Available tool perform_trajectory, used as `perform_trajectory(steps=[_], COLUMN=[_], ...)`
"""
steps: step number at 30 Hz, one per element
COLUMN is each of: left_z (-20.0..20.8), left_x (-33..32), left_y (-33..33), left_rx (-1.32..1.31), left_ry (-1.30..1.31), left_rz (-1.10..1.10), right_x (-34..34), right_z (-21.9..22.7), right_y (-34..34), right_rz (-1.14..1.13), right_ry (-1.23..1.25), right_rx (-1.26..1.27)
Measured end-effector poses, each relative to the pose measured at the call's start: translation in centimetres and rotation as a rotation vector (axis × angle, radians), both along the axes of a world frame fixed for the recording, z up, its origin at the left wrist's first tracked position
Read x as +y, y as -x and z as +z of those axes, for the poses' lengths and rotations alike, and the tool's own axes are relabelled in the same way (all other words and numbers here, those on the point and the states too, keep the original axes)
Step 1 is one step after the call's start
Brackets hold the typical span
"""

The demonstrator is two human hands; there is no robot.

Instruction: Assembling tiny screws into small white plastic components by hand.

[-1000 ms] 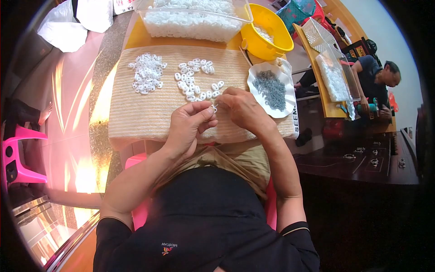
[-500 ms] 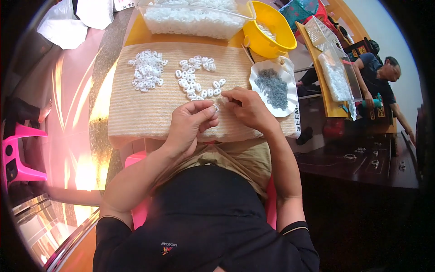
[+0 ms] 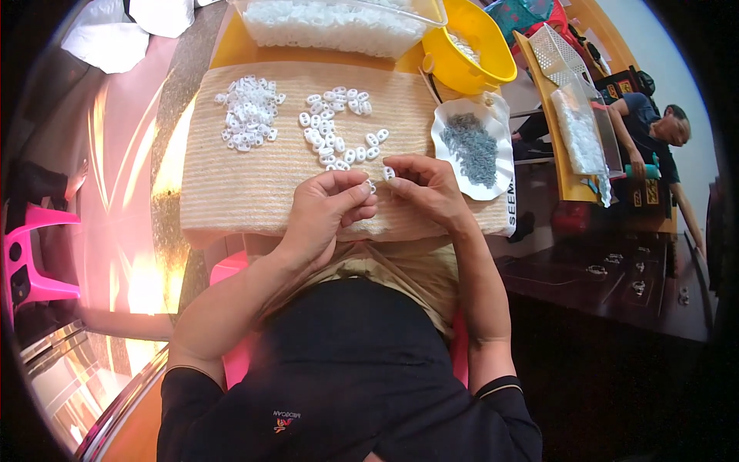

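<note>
My left hand (image 3: 327,212) is closed in a pinch on a small white piece (image 3: 372,186), whose exact kind is too small to tell. Just to its right, my right hand (image 3: 433,191) holds a white oval two-hole piece (image 3: 388,174) between thumb and fingertips. The two pieces are close but apart. Beyond my hands, several similar white oval pieces (image 3: 329,142) lie in a loose curve on the striped beige cloth (image 3: 239,189). A heap of white flat pieces with holes (image 3: 250,115) sits at the left. Small grey parts (image 3: 471,150) fill a white scalloped plate (image 3: 503,146) at the right.
A clear plastic bin (image 3: 339,35) full of white pieces stands at the table's far side, beside a yellow tub (image 3: 481,65). Further right, a person (image 3: 654,135) sits near a wooden table (image 3: 566,165) with a white-filled container. A pink stool (image 3: 38,262) stands at left.
My right hand has turned and drawn slightly right from the oval pieces, and a white oval piece now shows in its fingertips. My left hand keeps its pinch. The view has shifted slightly.
</note>
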State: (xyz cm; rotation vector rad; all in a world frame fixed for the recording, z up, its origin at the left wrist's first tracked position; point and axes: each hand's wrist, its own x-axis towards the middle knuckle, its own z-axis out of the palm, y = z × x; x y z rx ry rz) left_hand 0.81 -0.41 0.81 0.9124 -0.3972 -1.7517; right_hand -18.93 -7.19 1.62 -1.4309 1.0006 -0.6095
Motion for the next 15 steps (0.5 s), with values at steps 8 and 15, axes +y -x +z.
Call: perform_trajectory(steps=[8,15], left_z=[0.09,0.46], left_x=[-0.04,-0.03], left_y=[-0.13,-0.03], left_rx=[0.016,0.012], left_ry=[-0.034,-0.05], left_rz=[-0.026,-0.025], right_x=[0.16,0.31], right_z=[0.08,0.19], right_y=[-0.01,0.1], right_rz=[0.023,0.027], right_ry=[-0.048,-0.12], right_rx=[-0.072,-0.131])
